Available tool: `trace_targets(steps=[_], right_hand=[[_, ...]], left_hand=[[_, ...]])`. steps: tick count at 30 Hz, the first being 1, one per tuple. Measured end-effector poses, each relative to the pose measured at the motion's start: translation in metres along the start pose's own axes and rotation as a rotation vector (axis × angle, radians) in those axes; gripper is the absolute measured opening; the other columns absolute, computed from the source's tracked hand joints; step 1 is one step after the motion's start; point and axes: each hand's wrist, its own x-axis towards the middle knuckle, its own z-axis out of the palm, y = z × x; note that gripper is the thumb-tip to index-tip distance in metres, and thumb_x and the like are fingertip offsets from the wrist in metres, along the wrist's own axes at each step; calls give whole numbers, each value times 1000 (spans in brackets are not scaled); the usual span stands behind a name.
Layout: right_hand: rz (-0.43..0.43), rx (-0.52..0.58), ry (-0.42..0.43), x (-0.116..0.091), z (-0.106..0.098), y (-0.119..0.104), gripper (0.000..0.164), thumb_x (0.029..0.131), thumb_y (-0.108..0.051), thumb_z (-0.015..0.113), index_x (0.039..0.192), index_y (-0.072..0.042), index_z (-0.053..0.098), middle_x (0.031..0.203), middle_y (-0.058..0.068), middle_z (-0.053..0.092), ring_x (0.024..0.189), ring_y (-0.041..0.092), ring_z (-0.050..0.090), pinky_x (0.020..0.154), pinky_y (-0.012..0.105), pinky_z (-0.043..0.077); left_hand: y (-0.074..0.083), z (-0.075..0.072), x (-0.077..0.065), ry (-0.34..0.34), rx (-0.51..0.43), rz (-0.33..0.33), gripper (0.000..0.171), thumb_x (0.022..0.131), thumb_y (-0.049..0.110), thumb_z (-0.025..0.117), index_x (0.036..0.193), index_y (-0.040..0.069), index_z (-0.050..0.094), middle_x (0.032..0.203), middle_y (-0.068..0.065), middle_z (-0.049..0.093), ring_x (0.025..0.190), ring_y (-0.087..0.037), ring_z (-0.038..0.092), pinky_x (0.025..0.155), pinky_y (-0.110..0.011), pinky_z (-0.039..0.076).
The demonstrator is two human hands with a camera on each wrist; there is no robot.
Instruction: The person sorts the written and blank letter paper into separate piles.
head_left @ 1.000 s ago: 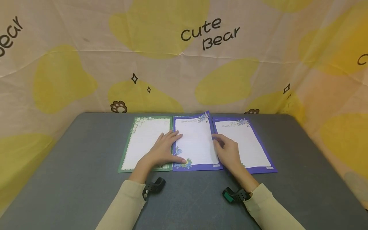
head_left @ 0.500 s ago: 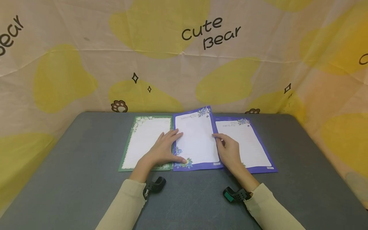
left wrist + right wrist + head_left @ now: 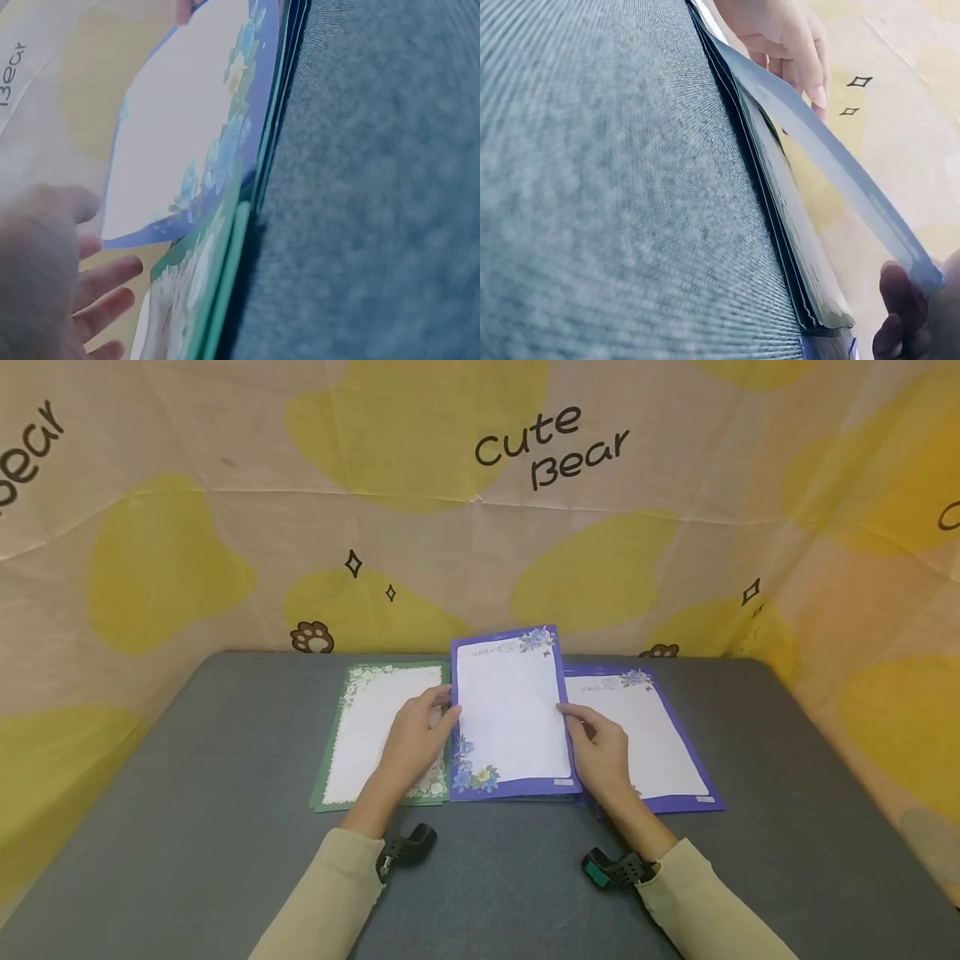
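Observation:
In the head view, a sheet of letter paper (image 3: 510, 710) with a purple border and blue flowers is raised at its far end and right side. My right hand (image 3: 600, 747) pinches its right edge between thumb and fingers; the right wrist view shows the lifted sheet (image 3: 840, 180) bowing up to that hand (image 3: 911, 311). My left hand (image 3: 412, 735) is at the sheet's left edge, over a green-bordered pad (image 3: 352, 735). In the left wrist view, the left hand's fingers (image 3: 105, 281) are spread loosely, the thumb just beside the sheet's edge.
A second purple-bordered pad (image 3: 660, 743) lies at the right, partly under the right hand. Beneath the raised sheet shows a green-edged stack (image 3: 791, 225). The grey table (image 3: 495, 893) ends at a patterned cloth (image 3: 420, 552) behind.
The purple-bordered sheet has risen, its far end climbing higher with my right hand on its edge. My left hand has drawn back left off the sheet's face to its left edge.

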Motion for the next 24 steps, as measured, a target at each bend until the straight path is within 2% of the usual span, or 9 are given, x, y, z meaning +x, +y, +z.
trace_targets(steps=[2,3,4,7,11,17,21,24], right_hand=[[-5,27,7,0,0,0,26,101,-9,57,119,-11,76,125,11,73,95,22,68,71,15,44],[-10,44,13,-1,0,0,25,101,-9,57,119,-11,76,125,11,73,96,21,69,73,14,44],[-14,58,19,-1,0,0,25,101,-9,58,119,-11,75,123,11,74,94,20,69,73,14,45],[-25,100,34,-1,-1,1,23,99,-11,64,119,-11,75,112,12,77,77,12,68,63,15,46],[-28,145,56,0,0,2,21,94,-12,72,114,-11,77,99,14,77,61,5,59,53,17,42],[-31,146,80,1,0,1,18,92,-11,74,109,-10,79,89,14,77,63,4,61,57,16,43],[-28,129,80,1,0,1,18,92,-11,73,109,-10,79,91,14,78,67,3,63,62,15,46],[-9,131,73,2,0,1,18,93,-11,72,111,-11,78,97,13,78,69,6,64,64,13,47]], left_hand=[[1,1,0,43,-83,-35,45,102,36,60,142,16,58,127,-10,71,123,-32,65,103,-53,53],[1,2,0,64,-118,-45,43,101,34,63,139,16,60,123,-10,73,117,-31,68,99,-50,56],[1,2,0,82,-153,-50,41,99,32,65,136,16,62,119,-10,74,113,-29,70,97,-48,57],[3,3,1,129,-251,-43,33,95,26,71,127,15,69,108,-9,75,100,-23,72,91,-42,59],[6,3,1,153,-363,-27,27,92,20,75,118,12,73,102,-9,74,97,-20,69,93,-34,57],[8,2,2,150,-447,-43,24,91,15,76,114,8,75,105,-13,76,96,-20,70,84,-17,55],[9,1,2,139,-470,-53,24,91,14,76,114,6,75,109,-15,76,100,-25,71,83,-13,54],[10,1,2,126,-474,-69,26,92,14,75,116,5,74,114,-16,75,104,-27,71,86,-14,54]])
